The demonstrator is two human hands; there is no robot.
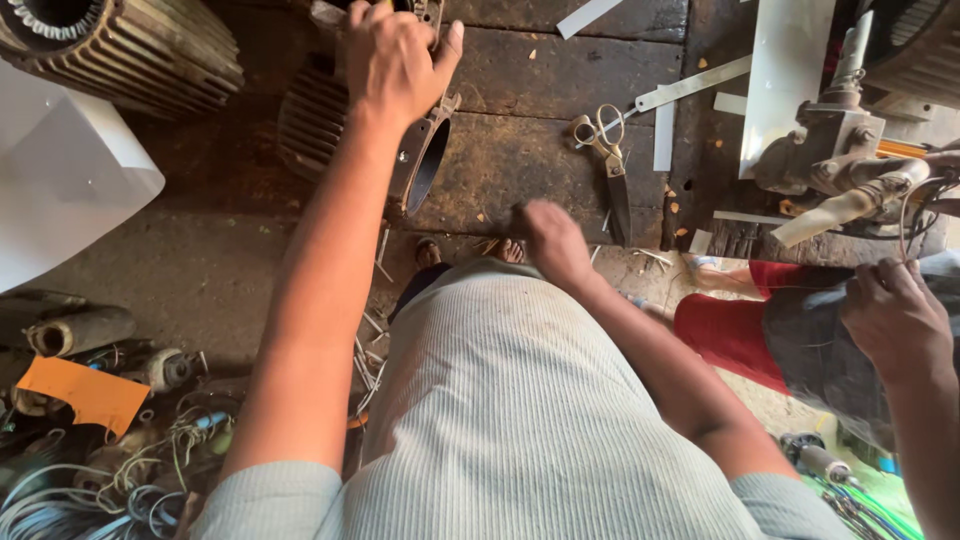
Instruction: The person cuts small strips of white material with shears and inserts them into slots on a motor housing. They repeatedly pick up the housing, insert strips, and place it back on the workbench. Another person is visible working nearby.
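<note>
My left hand (395, 60) rests on top of a ribbed motor housing (320, 120) that lies on a dark wooden bench (540, 75), fingers curled over its upper edge. Its round open end (428, 165) faces toward me. My right hand (548, 238) is at the bench's near edge, fingers bent down onto the wood; whether it holds anything is hidden. A pair of scissors (608, 155) lies on the bench just right of that hand.
A larger finned motor casing (130, 45) sits at top left beside a white sheet (60, 180). White paper strips (690, 90) and a metal device (830, 150) are at the right. Another person's hand (895, 315) is at the far right. Wires and an orange card (85, 395) lie on the floor.
</note>
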